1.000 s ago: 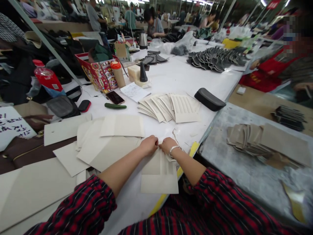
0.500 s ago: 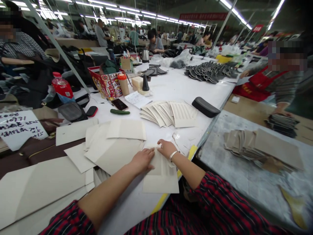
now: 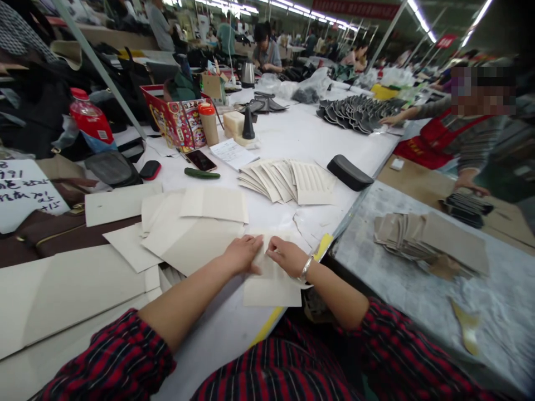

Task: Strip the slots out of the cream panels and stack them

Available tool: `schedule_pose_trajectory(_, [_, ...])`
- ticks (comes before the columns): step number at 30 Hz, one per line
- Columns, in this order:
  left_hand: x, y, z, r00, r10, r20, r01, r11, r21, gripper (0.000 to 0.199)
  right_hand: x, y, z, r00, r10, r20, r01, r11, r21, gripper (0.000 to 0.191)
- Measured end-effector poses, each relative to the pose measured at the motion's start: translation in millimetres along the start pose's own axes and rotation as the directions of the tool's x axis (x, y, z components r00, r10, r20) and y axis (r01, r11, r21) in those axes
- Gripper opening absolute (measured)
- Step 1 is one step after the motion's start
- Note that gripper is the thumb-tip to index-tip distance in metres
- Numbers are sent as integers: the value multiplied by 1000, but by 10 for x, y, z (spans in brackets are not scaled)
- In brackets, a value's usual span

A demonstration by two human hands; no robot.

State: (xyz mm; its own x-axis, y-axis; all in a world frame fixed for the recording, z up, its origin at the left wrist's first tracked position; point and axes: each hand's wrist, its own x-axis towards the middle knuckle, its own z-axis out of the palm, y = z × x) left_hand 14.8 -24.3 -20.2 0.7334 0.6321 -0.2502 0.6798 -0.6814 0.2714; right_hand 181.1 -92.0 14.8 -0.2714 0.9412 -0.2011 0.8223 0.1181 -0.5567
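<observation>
The white counter point(image 3: 298, 131) carries a fan of pale cards point(image 3: 314, 184). Left of the fan lie a cucumber point(image 3: 202, 174), a phone point(image 3: 201, 160) and a handwritten paper point(image 3: 230, 152); right of it, a black case point(image 3: 350, 172). Beyond the fan sits a heap of dark pieces point(image 3: 355, 106). On the fan's near side lies a single pale card point(image 3: 272, 295).

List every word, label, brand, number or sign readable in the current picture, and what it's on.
"991": handwritten on the white card, cut off by the picture's left edge.
"+15": same card, bottom line.
Card's other handwriting: uncertain.
Too small or blurred: writing on the notepaper, patterned red bag, red apron, overhead banner, small red sign.
</observation>
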Motion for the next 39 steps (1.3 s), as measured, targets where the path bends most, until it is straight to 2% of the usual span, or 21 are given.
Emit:
schedule_pose_trajectory(1, [-5,6,2,1000,2,4,-2,1000,6,88,-111,-49,104,999,19,35,-20,999,43,11])
schedule_pose_trajectory(3, [-22,12,10,1000,14,1,-14,1000,21,81,-410,-185,352,979,-43,198,13,989,149,10])
schedule_pose_trajectory(4, [-32,9,13,1000,25,-7,-25,999,26,78,-567,-254,461,943,-121,309,55,976,212,9])
schedule_pose_trajectory(5, [-41,4,14,999,40,-11,-40,999,26,75,-696,-309,539,915,-171,366,76,963,259,9])
schedule_pose_trajectory(6, [-48,-4,13,999,52,-13,-52,998,20,71,-774,-341,573,910,-183,373,75,956,285,10])
schedule_pose_trajectory(7, [-48,-13,8,998,63,-14,-63,998,8,66,-784,-342,560,930,-156,332,58,956,287,13])
schedule_pose_trajectory(9, [-21,-32,-7,997,75,-24,-75,997,-32,54,-580,-257,412,989,-20,144,-15,971,237,21])
schedule_pose_trajectory(11, [49,-52,-30,997,34,-65,-39,996,-76,41,-152,-95,193,992,123,-20,-118,981,154,27])
schedule_pose_trajectory(12, [97,-63,-43,996,-6,-90,-2,996,-90,36,93,-6,95,981,185,-52,-179,979,101,28])
schedule_pose_trajectory(15, [264,-106,-78,982,-144,-121,133,987,-94,23,711,209,-35,944,328,-36,-330,943,-36,27])
schedule_pose_trajectory(18, [423,-167,-116,976,-202,-88,194,977,-87,19,977,300,22,926,376,20,-372,921,-113,25])
schedule_pose_trajectory(23, [623,-249,-194,986,-166,-4,164,980,-108,13,1014,329,105,915,396,74,-379,909,-174,27])
schedule_pose_trajectory(27, [650,-212,-229,992,-123,30,125,986,-106,9,1048,349,137,906,418,65,-400,896,-191,31])
schedule_pose_trajectory(30, [516,-127,-222,991,-134,-7,132,987,-95,16,1046,329,159,905,424,35,-411,893,-186,34])
schedule_pose_trajectory(34, [190,-44,-163,983,-160,-85,154,985,-77,40,967,301,148,913,408,-7,-404,901,-155,31])
schedule_pose_trajectory(39, [-81,-52,-97,999,-37,-24,38,998,40,55,846,285,101,965,243,-96,-241,970,26,24])
